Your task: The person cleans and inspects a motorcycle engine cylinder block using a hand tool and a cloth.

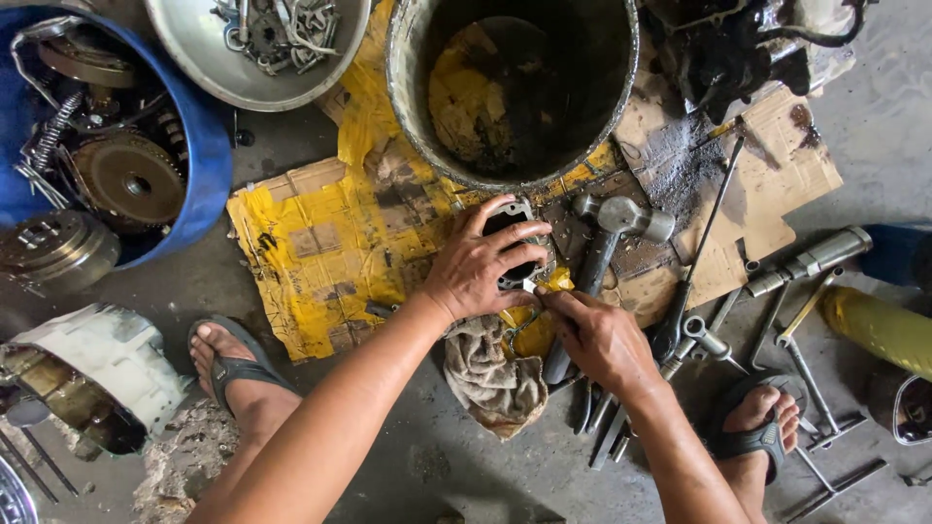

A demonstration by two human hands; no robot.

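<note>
My left hand (478,264) presses down on a flat metal engine part (513,215) with a dark opening, lying on yellow cardboard (320,243). My right hand (600,337) pinches a small thin tool against the part's lower edge, near 545,297. A dirty rag (490,374) lies just below both hands. A hammer (607,238) rests to the right of the part, touching neither hand.
A large dark bucket (413,107) stands above the hands. A blue tub (209,146) of gears sits at left, a metal bowl (194,58) of small parts beside it. Wrenches and sockets (777,320) lie at right. My sandalled feet (233,369) flank the work. A white engine cover (97,364) lies lower left.
</note>
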